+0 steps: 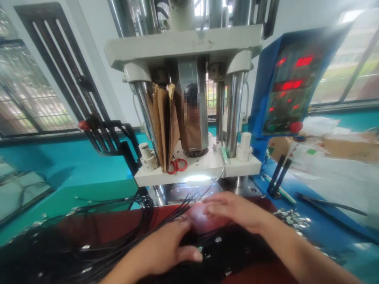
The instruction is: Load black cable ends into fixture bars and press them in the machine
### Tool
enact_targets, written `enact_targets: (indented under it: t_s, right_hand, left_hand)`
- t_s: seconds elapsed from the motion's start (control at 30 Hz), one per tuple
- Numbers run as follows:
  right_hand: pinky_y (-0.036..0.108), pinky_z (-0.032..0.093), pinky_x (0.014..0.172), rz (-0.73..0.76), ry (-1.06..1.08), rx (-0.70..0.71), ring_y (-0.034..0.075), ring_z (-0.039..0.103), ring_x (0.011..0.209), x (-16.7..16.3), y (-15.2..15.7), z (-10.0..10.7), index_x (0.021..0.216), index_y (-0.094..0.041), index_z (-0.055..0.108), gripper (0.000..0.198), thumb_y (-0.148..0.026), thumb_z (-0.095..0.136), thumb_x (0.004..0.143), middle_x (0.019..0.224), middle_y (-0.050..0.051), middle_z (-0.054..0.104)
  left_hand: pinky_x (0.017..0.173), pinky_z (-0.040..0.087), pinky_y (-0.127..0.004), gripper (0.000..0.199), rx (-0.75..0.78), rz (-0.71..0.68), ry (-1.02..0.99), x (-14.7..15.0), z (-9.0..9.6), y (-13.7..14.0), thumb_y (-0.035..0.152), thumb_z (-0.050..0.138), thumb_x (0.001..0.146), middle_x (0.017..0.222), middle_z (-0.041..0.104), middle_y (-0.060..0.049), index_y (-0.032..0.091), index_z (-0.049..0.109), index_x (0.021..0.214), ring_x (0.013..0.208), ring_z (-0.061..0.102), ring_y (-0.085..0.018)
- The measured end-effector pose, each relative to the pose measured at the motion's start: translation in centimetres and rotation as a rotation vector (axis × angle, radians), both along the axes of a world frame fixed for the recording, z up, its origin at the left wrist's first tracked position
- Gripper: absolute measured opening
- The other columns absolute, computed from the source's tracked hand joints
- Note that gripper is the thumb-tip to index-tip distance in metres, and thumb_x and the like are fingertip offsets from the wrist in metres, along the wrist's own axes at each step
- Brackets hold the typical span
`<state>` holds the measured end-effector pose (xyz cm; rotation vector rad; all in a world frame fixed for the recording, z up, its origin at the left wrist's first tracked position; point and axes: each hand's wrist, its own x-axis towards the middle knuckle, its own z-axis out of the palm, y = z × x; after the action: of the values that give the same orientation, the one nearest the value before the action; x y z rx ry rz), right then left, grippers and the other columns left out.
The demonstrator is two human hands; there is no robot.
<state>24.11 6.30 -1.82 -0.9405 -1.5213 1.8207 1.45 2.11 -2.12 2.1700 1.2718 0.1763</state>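
Observation:
My left hand (166,246) is low in the middle, over a spread of black cables (139,236). Its thumb stands apart from the fingers, whose tips rest near a cable bundle running toward the press. Whether those fingertips touch the cables I cannot tell. To the right, my right hand (233,209) reaches leftward over a reddish-brown work surface (201,213), fingers loosely bent and apart, with nothing visible in them. Thin cable ends with small metal connectors (194,194) lie just beyond both hands, under a lit lamp (199,179) on the press.
The white press (166,179) with steel columns stands ahead, bearing folded cardboard (164,130) and red-handled scissors (177,165). A blue control box (284,86) with red displays is at right. Small metal pieces (293,221) and dark pliers (328,203) lie on the blue table (328,232).

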Motion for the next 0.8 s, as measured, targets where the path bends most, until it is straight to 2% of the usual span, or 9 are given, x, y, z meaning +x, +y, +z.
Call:
enact_targets:
  t_s: [0.07,0.1,0.17,0.23,0.37,0.5,0.67,0.8]
  right_hand:
    - [0.039,0.043,0.094,0.142,-0.319,0.282,0.023,0.060,0.103,2.3,-0.2,0.1,0.119,-0.023,0.064,0.044,-0.033,0.071,0.076,0.114,0.007,0.067]
    - [0.038,0.042,0.095,0.186,-0.427,0.369,0.024,0.058,0.107,3.1,-0.4,0.1,0.122,-0.027,0.062,0.051,-0.034,0.074,0.073,0.120,0.006,0.064]
    - [0.037,0.040,0.097,0.229,-0.587,0.470,0.026,0.054,0.113,4.0,-0.8,0.1,0.123,-0.032,0.061,0.058,-0.036,0.078,0.068,0.124,0.002,0.062]
    - [0.035,0.040,0.095,0.230,-0.676,0.535,0.025,0.055,0.110,4.0,-1.0,-0.1,0.119,-0.033,0.064,0.053,-0.033,0.079,0.067,0.118,0.001,0.064]
    - [0.029,0.042,0.083,0.227,-0.693,0.623,0.018,0.058,0.093,3.1,-1.0,-1.2,0.102,-0.028,0.071,0.030,-0.024,0.075,0.072,0.099,-0.001,0.066]
    - [0.025,0.041,0.075,0.217,-0.658,0.671,0.014,0.058,0.084,2.8,-0.5,-1.8,0.088,-0.023,0.072,0.012,-0.022,0.072,0.077,0.087,-0.002,0.066]
    - [0.023,0.041,0.075,0.216,-0.574,0.672,0.012,0.059,0.084,2.6,-0.3,-1.5,0.083,-0.021,0.070,0.004,-0.022,0.065,0.084,0.086,-0.002,0.066]
    - [0.023,0.040,0.073,0.128,-0.617,0.684,0.012,0.058,0.081,2.2,-0.8,-1.2,0.079,-0.019,0.065,0.007,-0.020,0.063,0.085,0.083,-0.002,0.064]
  left_hand:
    - [0.080,0.048,-0.036,0.064,-0.089,-0.103,0.058,-1.1,0.9,0.9,0.061,0.075,0.058,0.111,0.062,-0.005,0.027,0.062,0.111,0.097,0.059,-0.029]
    - [0.077,0.048,-0.034,0.066,-0.110,-0.137,0.067,-1.3,1.0,1.1,0.060,0.078,0.054,0.109,0.062,-0.004,0.028,0.063,0.110,0.094,0.059,-0.028]
    - [0.073,0.046,-0.031,0.059,-0.132,-0.164,0.047,-1.4,1.0,1.4,0.056,0.078,0.057,0.104,0.063,-0.002,0.030,0.064,0.108,0.089,0.059,-0.025]
    - [0.074,0.044,-0.029,0.046,-0.131,-0.167,-0.009,-1.2,0.7,1.5,0.050,0.075,0.065,0.100,0.063,0.000,0.030,0.065,0.105,0.089,0.058,-0.022]
    - [0.078,0.041,-0.026,0.026,-0.133,-0.155,-0.107,-1.1,0.4,1.2,0.035,0.073,0.073,0.098,0.064,0.003,0.028,0.067,0.097,0.092,0.057,-0.017]
    - [0.070,0.041,-0.025,0.018,-0.166,-0.102,-0.090,-1.2,0.2,1.1,0.029,0.067,0.078,0.091,0.064,0.003,0.026,0.066,0.095,0.081,0.056,-0.014]
    - [0.063,0.038,-0.024,0.017,-0.216,-0.055,-0.099,-1.2,0.0,1.0,0.028,0.062,0.079,0.084,0.063,0.003,0.025,0.063,0.095,0.073,0.054,-0.013]
    - [0.063,0.037,-0.024,0.014,-0.211,-0.059,-0.100,-1.2,0.0,0.9,0.026,0.057,0.082,0.082,0.063,0.004,0.024,0.062,0.095,0.072,0.053,-0.013]
